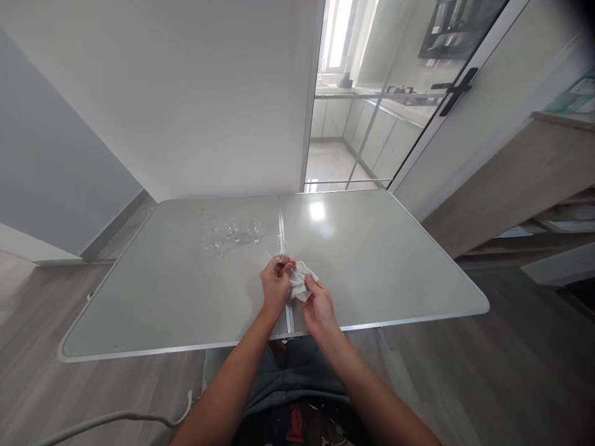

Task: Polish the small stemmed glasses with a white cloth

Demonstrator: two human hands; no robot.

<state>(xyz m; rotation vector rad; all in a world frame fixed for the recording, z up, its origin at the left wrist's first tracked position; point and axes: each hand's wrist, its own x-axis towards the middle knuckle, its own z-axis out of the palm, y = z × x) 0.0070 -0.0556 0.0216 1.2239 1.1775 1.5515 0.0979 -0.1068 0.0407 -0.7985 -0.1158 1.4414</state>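
Observation:
My left hand (276, 282) is closed, its fingertips pinching a small clear, glass-like piece (281, 255) whose thin curved edges stick up beyond the fingers. Its exact kind is hard to make out. In my right hand (320, 305) is a crumpled white cloth (303, 280), gripped between thumb and fingers. The cloth touches the left fingertips and partly covers the lower end of the clear piece. Several similar clear pieces (237, 232) stand in a loose group on the table, to the left of and beyond my hands.
The pale folding table (381, 266) has a metal rim and a seam (289, 316) down its middle. Behind it are a white wall (223, 105) and a glass door (353, 118) with a black handle. Wooden shelves (520, 179) stand at right; a grey hose (125, 416) lies lower left.

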